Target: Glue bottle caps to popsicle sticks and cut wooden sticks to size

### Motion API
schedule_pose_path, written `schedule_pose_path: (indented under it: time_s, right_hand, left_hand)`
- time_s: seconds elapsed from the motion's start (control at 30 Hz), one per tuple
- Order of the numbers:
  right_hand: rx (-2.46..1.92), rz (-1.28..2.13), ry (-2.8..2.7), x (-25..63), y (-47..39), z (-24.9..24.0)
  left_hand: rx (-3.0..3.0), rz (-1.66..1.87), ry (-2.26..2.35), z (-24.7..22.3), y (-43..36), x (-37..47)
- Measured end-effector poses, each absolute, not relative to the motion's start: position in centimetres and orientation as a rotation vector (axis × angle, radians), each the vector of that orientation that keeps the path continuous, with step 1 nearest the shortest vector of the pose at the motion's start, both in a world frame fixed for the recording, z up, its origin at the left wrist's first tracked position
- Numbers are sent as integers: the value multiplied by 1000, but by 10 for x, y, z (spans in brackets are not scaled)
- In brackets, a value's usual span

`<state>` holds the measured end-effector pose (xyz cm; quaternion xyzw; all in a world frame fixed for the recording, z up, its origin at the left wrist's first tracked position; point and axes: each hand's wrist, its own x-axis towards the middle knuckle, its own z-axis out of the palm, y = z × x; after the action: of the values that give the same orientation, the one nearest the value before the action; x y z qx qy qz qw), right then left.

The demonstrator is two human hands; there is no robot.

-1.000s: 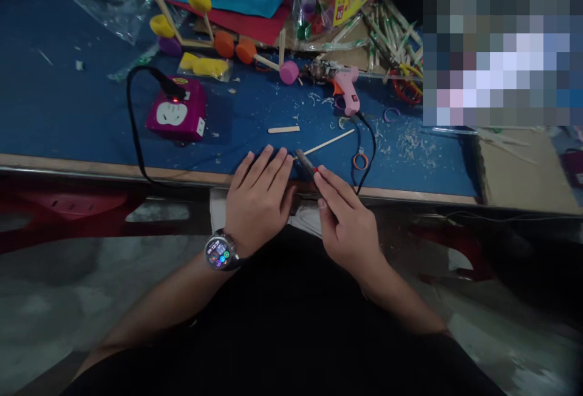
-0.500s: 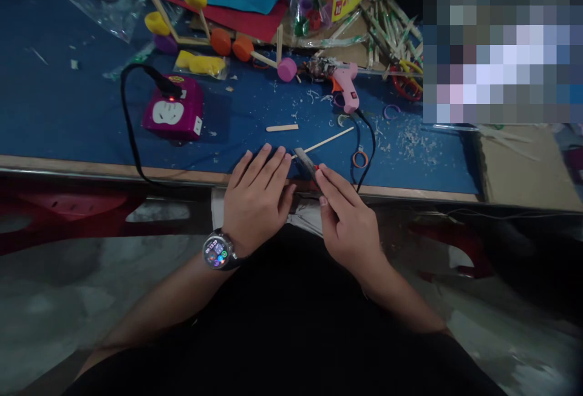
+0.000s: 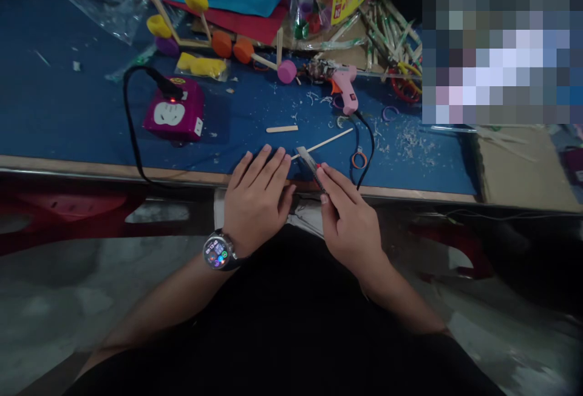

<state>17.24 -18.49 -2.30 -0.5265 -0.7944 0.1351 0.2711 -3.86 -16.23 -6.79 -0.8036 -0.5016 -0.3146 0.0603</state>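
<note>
Head view | left hand: fingers flat, tips at the thin pale wooden stick on the blue table, stick pointing two o'clock | right hand: fingers gripping grey metal blade across it

The digits 09:13:40 on the lit watch.
</note>
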Motion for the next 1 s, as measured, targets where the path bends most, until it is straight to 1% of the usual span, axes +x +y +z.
schedule_pose_path:
  time_s: [0.37, 0.57, 1.0]
  right_hand:
    - [-1503, 327, -2279, 162, -196, -14]
    - [-1462, 382, -2290, 161, -199, -13]
    - [-1385, 388, -2308, 159, -201, -16]
  left_hand:
    - [-2444, -976, -1557, -69, -163, -38]
    - [-2453, -987, -1562, -68, -163, -38]
    - [-2466, -1002, -1580, -68, -164, -38]
